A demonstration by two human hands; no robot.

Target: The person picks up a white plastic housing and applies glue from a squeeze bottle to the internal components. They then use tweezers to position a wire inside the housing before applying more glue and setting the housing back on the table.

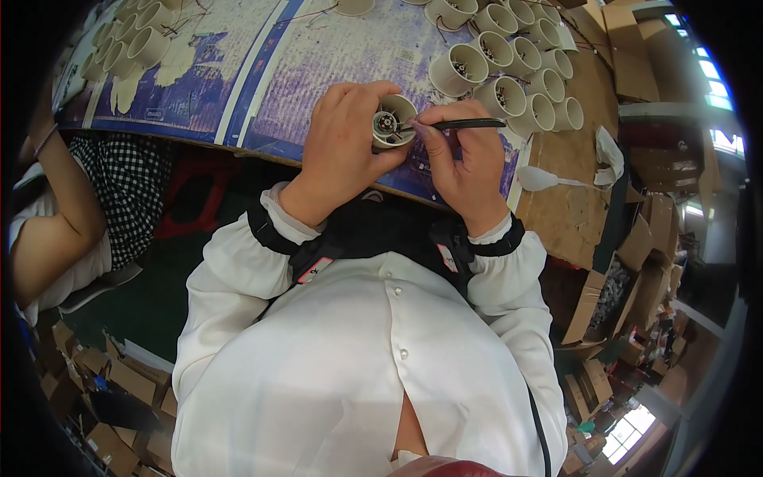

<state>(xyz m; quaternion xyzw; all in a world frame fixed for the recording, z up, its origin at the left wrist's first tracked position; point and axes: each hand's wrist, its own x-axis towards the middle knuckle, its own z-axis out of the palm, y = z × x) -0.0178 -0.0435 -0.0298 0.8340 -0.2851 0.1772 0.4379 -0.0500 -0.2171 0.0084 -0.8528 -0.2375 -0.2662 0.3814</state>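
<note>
My left hand (340,141) is wrapped round a white cylindrical cup (403,105) near the table's front edge. The cup's open end faces up, and a round metal-and-black part (386,122) with small details sits inside it. Between the fingertips of my right hand (467,163) is a pair of slim black tweezers (478,123), held nearly level. Their tip reaches over the cup's rim beside the round part; whether it touches anything there is too small to tell.
Several similar cups (458,71) with parts and thin wires stand at the back right, more cups (149,46) at the far left. Right of my hand lies a white spoon-shaped thing (537,179) on cardboard (560,215). Another person's arm (71,195) is at the left.
</note>
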